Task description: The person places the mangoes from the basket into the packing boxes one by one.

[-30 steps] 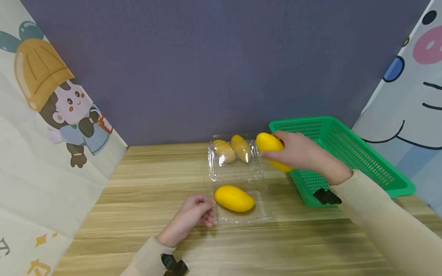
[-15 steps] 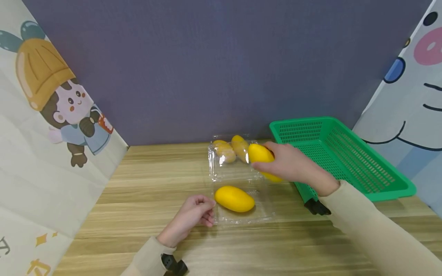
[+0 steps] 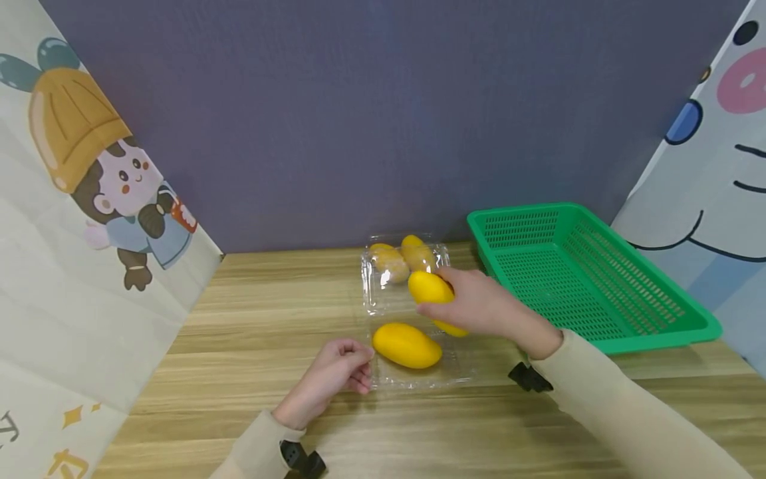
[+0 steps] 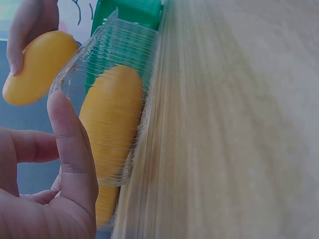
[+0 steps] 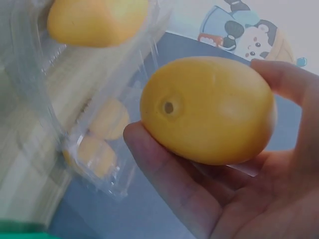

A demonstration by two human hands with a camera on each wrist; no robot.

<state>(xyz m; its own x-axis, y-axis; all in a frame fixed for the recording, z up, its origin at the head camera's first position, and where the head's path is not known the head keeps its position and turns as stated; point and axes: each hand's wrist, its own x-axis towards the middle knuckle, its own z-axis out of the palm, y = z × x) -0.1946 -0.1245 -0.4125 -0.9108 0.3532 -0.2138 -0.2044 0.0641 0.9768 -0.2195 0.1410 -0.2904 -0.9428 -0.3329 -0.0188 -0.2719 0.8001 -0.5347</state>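
A yellow mango [image 3: 429, 289] is gripped in my right hand [image 3: 487, 306], thumb on one side and fingers on the other, above the clear plastic clamshell box [image 3: 455, 372]. In the right wrist view the stem end of this mango [image 5: 204, 109] faces the camera. Another mango [image 3: 407, 346] lies slantwise in the box's near half. My left hand [image 3: 335, 369] pinches the left rim of the box between thumb and fingers; in the left wrist view its thumb [image 4: 70, 139] is right at the plastic edge. The raised lid [image 3: 389, 298] stands at the far side.
Behind the see-through lid lie two more mangoes, a left mango [image 3: 387, 263] and a right mango [image 3: 417, 251]. A green perforated basket [image 3: 604, 346] stands at the right. A dark blue panel [image 3: 359, 133] rises along the back edge of the wooden table [image 3: 269, 293].
My right hand has carried its mango left and nearer, away from the green basket to over the clamshell box. The left hand has stayed at the box's left rim.
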